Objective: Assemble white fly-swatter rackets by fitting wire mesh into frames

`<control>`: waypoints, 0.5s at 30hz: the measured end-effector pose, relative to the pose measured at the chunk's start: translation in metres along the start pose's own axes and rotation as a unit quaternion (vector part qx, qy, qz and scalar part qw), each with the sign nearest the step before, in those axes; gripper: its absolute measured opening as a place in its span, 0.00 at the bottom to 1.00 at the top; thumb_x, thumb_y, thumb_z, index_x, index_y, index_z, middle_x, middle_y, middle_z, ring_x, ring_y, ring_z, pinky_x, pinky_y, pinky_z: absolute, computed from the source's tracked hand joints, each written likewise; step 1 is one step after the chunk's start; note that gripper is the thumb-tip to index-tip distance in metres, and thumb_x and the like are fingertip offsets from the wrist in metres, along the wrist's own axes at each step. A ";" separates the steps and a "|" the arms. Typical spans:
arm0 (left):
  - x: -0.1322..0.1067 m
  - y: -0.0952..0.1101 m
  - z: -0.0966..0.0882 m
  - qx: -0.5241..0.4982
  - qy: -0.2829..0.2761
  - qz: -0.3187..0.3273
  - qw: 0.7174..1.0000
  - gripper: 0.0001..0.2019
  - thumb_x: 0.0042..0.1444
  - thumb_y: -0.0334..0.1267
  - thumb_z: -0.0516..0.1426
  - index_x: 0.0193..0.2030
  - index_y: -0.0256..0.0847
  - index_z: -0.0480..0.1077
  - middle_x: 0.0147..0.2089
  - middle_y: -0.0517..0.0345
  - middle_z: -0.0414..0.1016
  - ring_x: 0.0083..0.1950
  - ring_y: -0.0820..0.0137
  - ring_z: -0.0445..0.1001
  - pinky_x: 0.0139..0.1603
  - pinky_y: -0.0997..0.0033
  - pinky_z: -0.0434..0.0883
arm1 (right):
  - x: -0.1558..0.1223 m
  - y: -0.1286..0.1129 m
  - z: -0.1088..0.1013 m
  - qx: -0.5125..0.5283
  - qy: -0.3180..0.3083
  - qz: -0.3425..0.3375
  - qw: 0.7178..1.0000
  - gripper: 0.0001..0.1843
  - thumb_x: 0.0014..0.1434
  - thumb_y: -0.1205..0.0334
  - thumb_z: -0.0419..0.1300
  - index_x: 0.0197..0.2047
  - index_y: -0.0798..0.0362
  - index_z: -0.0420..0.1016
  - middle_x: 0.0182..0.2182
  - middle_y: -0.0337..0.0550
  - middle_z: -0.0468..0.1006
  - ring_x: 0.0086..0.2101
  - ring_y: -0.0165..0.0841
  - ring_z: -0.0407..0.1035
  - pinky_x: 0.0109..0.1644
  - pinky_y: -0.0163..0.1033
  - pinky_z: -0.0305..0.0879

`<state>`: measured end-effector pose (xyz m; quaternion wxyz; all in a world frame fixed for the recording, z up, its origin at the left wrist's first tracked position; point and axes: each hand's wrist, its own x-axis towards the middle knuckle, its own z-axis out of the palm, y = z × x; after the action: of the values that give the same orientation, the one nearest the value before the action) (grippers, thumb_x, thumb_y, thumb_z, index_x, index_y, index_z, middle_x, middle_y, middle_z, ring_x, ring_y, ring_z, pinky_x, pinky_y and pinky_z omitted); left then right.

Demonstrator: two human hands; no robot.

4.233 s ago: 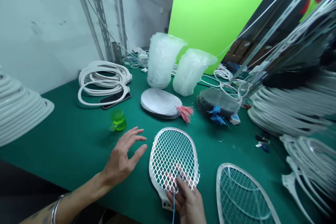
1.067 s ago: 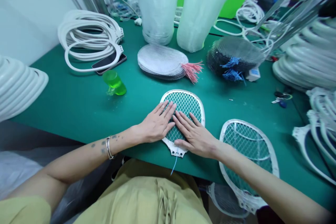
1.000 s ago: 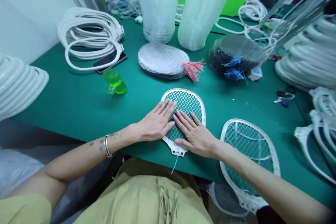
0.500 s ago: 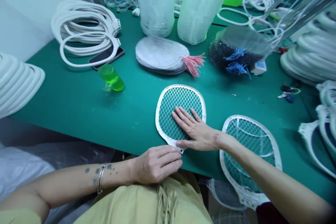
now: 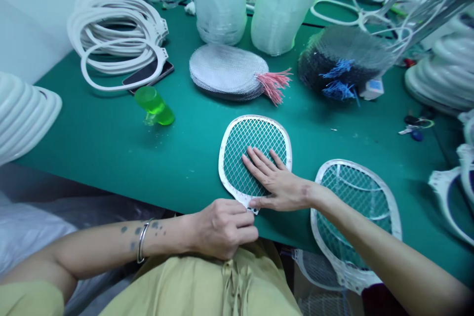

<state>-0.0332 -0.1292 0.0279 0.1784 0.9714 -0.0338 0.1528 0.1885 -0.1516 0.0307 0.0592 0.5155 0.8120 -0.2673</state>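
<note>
White plastic-framed wire-mesh racket head point(image 5: 255, 140) on green mat point(image 5: 92, 158): R hand point(image 5: 281, 187) open, flat on mesh; L hand point(image 5: 222, 229) now off mesh, curled at handle end point(image 5: 253, 209), grip unclear.

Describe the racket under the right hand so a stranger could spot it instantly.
On the green bench, find the stack of silver mesh panels. Just below it lies a white-framed mesh racket. It has the right hand spread on its mesh and the left hand at its handle, unlike the untouched racket beside it.
</note>
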 end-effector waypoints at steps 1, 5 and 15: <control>0.004 0.002 -0.003 -0.002 -0.011 -0.022 1.000 0.07 0.55 0.29 0.50 0.30 0.40 0.67 0.30 0.58 0.72 0.30 0.72 0.70 0.32 0.72 0.71 | 0.000 0.000 0.000 -0.001 0.001 0.002 1.000 0.53 0.60 0.31 0.45 0.71 0.54 0.20 0.69 0.51 0.20 0.67 0.46 0.20 0.67 0.59 0.19; 0.015 0.012 -0.009 0.047 -0.007 0.007 0.999 0.08 0.55 0.29 0.51 0.27 0.39 0.66 0.26 0.57 0.68 0.26 0.69 0.67 0.27 0.68 0.66 | 0.001 0.001 0.004 -0.004 0.017 0.003 1.000 0.51 0.60 0.32 0.44 0.71 0.52 0.20 0.69 0.51 0.21 0.67 0.47 0.21 0.67 0.61 0.19; 0.018 -0.016 -0.046 -0.155 -0.104 -0.026 0.982 0.07 0.60 0.39 0.58 0.43 0.41 0.73 0.36 0.59 0.78 0.36 0.70 0.76 0.38 0.75 0.72 | -0.001 -0.003 -0.002 -0.009 0.007 0.009 1.000 0.54 0.58 0.31 0.48 0.71 0.56 0.25 0.69 0.54 0.25 0.67 0.48 0.23 0.67 0.64 0.24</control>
<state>-0.0269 -0.0979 0.0694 0.3265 0.9430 -0.0499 0.0395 0.1866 -0.1529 0.0342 0.0604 0.5240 0.8100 -0.2562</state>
